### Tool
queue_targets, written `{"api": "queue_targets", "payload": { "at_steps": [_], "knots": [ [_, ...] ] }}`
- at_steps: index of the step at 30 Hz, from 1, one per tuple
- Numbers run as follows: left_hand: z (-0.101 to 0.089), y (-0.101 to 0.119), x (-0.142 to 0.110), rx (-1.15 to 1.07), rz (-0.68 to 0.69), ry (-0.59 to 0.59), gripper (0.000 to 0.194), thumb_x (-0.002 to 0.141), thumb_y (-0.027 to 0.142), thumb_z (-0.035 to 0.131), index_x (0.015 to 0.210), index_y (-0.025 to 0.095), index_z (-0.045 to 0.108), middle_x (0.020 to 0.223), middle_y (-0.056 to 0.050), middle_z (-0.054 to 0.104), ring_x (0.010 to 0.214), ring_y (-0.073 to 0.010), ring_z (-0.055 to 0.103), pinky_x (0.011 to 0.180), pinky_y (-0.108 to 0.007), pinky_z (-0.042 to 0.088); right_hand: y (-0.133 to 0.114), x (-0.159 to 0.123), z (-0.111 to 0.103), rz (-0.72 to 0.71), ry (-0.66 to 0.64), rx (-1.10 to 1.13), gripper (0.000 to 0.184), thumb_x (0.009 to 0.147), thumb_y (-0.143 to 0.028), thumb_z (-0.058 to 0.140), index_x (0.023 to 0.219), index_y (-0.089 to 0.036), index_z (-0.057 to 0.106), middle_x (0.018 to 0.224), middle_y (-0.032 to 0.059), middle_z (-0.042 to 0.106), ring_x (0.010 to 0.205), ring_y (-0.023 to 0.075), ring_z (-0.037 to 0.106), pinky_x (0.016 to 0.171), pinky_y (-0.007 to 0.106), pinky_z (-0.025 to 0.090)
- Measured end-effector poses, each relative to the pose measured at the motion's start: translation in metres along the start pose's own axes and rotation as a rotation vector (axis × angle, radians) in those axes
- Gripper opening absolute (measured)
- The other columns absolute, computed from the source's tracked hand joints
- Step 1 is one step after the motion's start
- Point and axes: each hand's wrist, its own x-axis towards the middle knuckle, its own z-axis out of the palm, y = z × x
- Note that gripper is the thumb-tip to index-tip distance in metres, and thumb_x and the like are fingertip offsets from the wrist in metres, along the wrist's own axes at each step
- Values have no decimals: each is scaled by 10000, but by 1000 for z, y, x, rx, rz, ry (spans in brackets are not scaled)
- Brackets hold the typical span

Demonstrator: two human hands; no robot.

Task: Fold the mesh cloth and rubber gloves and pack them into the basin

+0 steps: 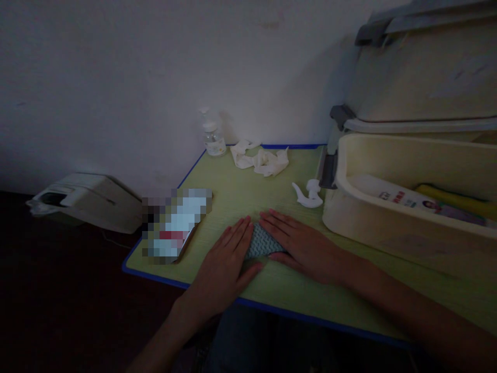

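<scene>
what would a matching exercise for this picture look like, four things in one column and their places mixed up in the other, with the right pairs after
Things:
1. grey-blue textured cloth
2. clear pump bottle
3. yellow item
4. curved white piece

Places:
A. inside the cream bin
B. at the far left corner of the table
C. under the fingers of the left hand and right hand
D. on the tabletop, right beside the bin

Pairs: 1-C, 2-B, 3-A, 4-D

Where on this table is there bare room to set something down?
The largest bare patch of green tabletop lies between the pixelated, phone-like object, the crumpled white material and the left hand. A narrower strip runs between the right forearm and the cream bin. The left and right hand crowd the textured piece; the white nozzle crowds the bin.
</scene>
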Motion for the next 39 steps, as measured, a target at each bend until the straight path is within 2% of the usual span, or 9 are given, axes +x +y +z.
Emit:
{"api": "queue_targets", "payload": {
  "at_steps": [8,14,18,21,25,29,31,36,39],
  "knots": [
    [0,1,0,-22,-22,3,616,912,421,366,1401,67,248,1479,-177,261,1387,-221,199,1115,-440,274,-3,1,-3,25,35,1,491,887,-290,449,1327,-71,438,1388,168,403,1303,236,359,1081,412,318],
    [-1,1,0,-49,-17,4,605,913,405,366,1400,65,253,1478,-178,263,1385,-220,204,1118,-451,263,-6,2,-14,19,31,5,500,783,-147,489,1274,-55,489,1343,195,449,1260,261,419,1038,446,364],
    [-2,1,1,-74,-22,-4,610,907,404,384,1397,63,261,1476,-177,270,1384,-221,211,1117,-452,263,-1,0,-14,5,106,-14,422,789,-63,414,1180,-105,569,1266,152,540,1171,227,516,989,414,421],
    [-2,1,1,-128,-46,23,592,890,371,429,1394,95,284,1470,-160,296,1377,-214,237,1115,-444,271,5,-3,-11,11,177,94,409,798,-40,369,1141,-106,582,1163,137,613,1053,205,596,916,372,476],
    [-2,0,-2,-297,-128,79,504,881,246,424,1366,123,362,1433,-128,382,1327,-199,352,1096,-419,313,10,-3,-12,123,321,353,342,775,-55,414,1058,-149,582,985,79,666,903,179,631,808,328,502],
    [-7,-2,-4,-591,-268,170,367,855,238,452,1180,122,579,1199,-108,622,1101,-225,582,979,-401,442,6,4,-13,260,431,574,103,818,-185,469,872,-161,553,758,34,608,687,155,584,612,274,472],
    [-10,-4,-4,-759,-376,218,320,840,326,488,1004,116,663,983,-88,707,921,-230,647,865,-379,503,2,7,-12,318,449,648,112,833,-263,481,775,-171,503,665,10,530,596,137,523,526,249,423],
    [-12,-10,1,-1013,-516,354,311,768,413,543,819,127,655,771,-50,696,818,-206,632,751,-313,510,-7,11,-7,372,345,884,231,892,-375,404,752,-191,393,602,-32,419,471,90,427,418,216,360],
    [-11,-11,2,-1047,-539,339,278,755,410,546,695,144,601,580,1,605,565,-139,569,547,-243,471,-8,11,-8,370,325,943,248,884,-399,418,753,-189,396,609,-39,391,463,73,387,385,198,332]
  ]
}}
